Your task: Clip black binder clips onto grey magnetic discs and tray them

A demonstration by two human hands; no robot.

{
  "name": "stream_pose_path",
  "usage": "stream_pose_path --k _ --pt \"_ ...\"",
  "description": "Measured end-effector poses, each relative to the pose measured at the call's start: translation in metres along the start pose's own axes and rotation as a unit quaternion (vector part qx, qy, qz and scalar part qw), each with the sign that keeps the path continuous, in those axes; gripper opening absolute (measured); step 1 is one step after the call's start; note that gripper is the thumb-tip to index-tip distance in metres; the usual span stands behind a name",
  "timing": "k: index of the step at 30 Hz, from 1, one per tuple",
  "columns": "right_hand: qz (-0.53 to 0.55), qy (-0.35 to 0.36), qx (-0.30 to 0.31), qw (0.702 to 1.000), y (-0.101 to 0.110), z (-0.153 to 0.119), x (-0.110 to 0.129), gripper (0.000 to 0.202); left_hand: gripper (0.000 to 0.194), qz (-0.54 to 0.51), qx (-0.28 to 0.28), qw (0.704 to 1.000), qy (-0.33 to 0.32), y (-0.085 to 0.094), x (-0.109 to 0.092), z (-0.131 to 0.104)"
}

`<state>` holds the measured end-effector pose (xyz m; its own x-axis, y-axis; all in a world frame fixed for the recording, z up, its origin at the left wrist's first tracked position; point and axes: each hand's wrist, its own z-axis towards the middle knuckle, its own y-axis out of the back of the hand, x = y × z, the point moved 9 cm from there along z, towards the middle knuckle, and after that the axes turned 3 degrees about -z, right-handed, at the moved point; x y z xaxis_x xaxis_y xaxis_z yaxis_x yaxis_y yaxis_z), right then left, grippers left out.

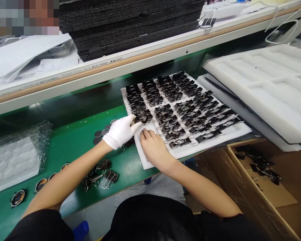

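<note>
My left hand (120, 131), in a white glove, is closed, with thumb and forefinger pinched at the end of a row of black binder clips (143, 116). Those clips seem to be clamped round a small part that I cannot make out. Bare and curled, my right hand (154, 147) rests low over the white foam tray (147, 164), just right of the glove; whatever its fingertips hold is hidden. Several rows of clipped pieces (174, 125) with silver wire handles fill the tray. Loose binder clips (110, 176) lie on the green table near my left forearm.
Dark round discs (98, 134) lie behind my left wrist. Round watch-like parts (18, 198) and clear plastic trays (17, 160) are at left. White foam trays (256, 70) are stacked at right, above a cardboard box (273, 197) holding clips. A shelf rail (150, 50) crosses behind.
</note>
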<state>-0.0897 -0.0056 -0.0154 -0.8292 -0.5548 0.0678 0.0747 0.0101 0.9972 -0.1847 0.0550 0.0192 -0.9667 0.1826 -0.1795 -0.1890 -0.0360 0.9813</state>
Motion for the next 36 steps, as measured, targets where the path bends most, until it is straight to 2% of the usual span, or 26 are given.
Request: stream_pose_path --k 3,8,13,17,19,22,26,28,30,32,34,36 --pt "0.029 -0.008 -0.012 0.999 0.0 0.005 -0.005 0.038 0.046 0.054 -0.011 0.999 0.002 -0.001 -0.003 0.002" --pt "0.087 -0.06 -0.038 0.994 -0.001 0.013 -0.024 0.031 0.042 0.166 -0.02 0.985 -0.047 -0.001 -0.013 0.003" --pt "0.079 -0.053 -0.033 0.995 -0.004 0.014 -0.024 0.025 0.039 0.116 -0.01 0.993 -0.028 -0.01 -0.004 0.006" --pt "0.06 -0.06 -0.064 0.994 0.001 0.011 -0.022 0.023 0.031 0.09 0.017 0.992 -0.083 -0.02 -0.009 0.005" --pt "0.048 -0.069 -0.087 0.993 0.004 0.009 -0.024 0.022 0.03 0.075 0.015 0.992 -0.104 -0.013 -0.01 0.001" --pt "0.049 -0.063 -0.134 0.988 0.009 0.006 -0.025 0.023 0.034 0.071 -0.023 0.993 -0.09 0.02 0.005 -0.013" --pt "0.099 -0.025 -0.206 0.973 0.014 -0.003 -0.03 0.019 0.039 0.072 -0.118 0.99 -0.004 0.085 0.056 -0.06" --pt "0.174 0.01 -0.248 0.953 0.017 -0.011 -0.032 0.017 0.038 0.077 -0.179 0.979 0.059 0.115 0.09 -0.097" --pt "0.289 0.031 -0.279 0.915 0.02 -0.02 -0.037 0.016 0.036 0.088 -0.237 0.959 0.131 0.137 0.125 -0.143" --pt "0.413 0.021 -0.288 0.864 0.02 -0.025 -0.045 0.022 0.035 0.096 -0.278 0.931 0.214 0.148 0.161 -0.194" --pt "0.504 0.0 -0.284 0.815 0.018 -0.028 -0.049 0.026 0.035 0.108 -0.296 0.901 0.298 0.149 0.194 -0.246" --pt "0.557 -0.006 -0.27 0.785 0.017 -0.028 -0.046 0.025 0.035 0.11 -0.255 0.896 0.346 0.136 0.218 -0.286"
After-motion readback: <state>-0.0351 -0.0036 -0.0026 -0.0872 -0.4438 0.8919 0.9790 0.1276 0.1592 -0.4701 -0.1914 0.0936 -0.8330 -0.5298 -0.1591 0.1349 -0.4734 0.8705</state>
